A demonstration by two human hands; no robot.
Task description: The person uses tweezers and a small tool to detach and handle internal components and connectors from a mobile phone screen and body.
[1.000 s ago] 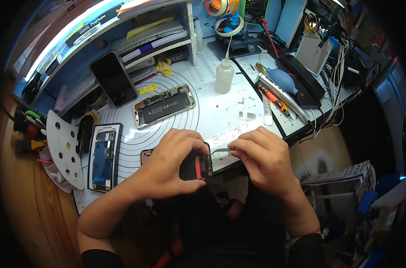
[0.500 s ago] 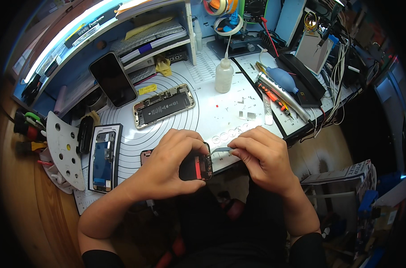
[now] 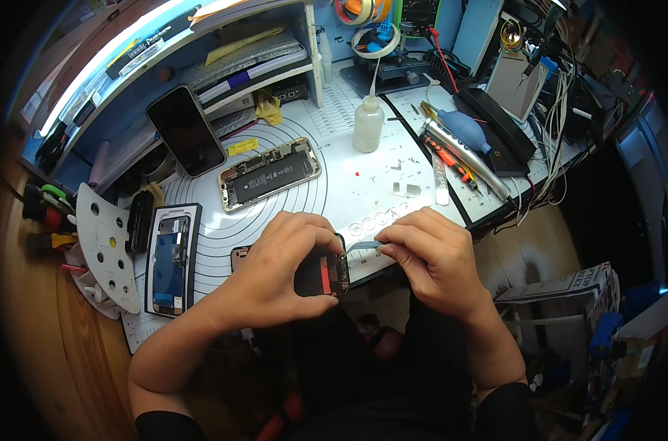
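My left hand (image 3: 279,268) grips the black phone screen assembly (image 3: 321,275), which has a red strip on it, by its edges at the mat's front. My right hand (image 3: 426,268) pinches a thin grey-blue strip or flat tool (image 3: 363,245) between thumb and finger; its far end meets the top right of that assembly. Further back lies an opened phone (image 3: 268,180) with its battery exposed. To the left a boxed screen part (image 3: 169,268) lies on the white work mat (image 3: 334,184). Small metal pieces (image 3: 411,189) are scattered right of the opened phone.
A black phone (image 3: 185,131) leans against the shelf (image 3: 308,55). A squeeze bottle (image 3: 368,128) stands at centre back. An air blower (image 3: 462,128), screwdrivers (image 3: 451,162) and cables lie at the right. A perforated white holder (image 3: 102,242) stands at the left edge.
Both hands keep nearly the same place and grip. My right hand and what it pinches have shifted very slightly; nothing else has visibly moved.
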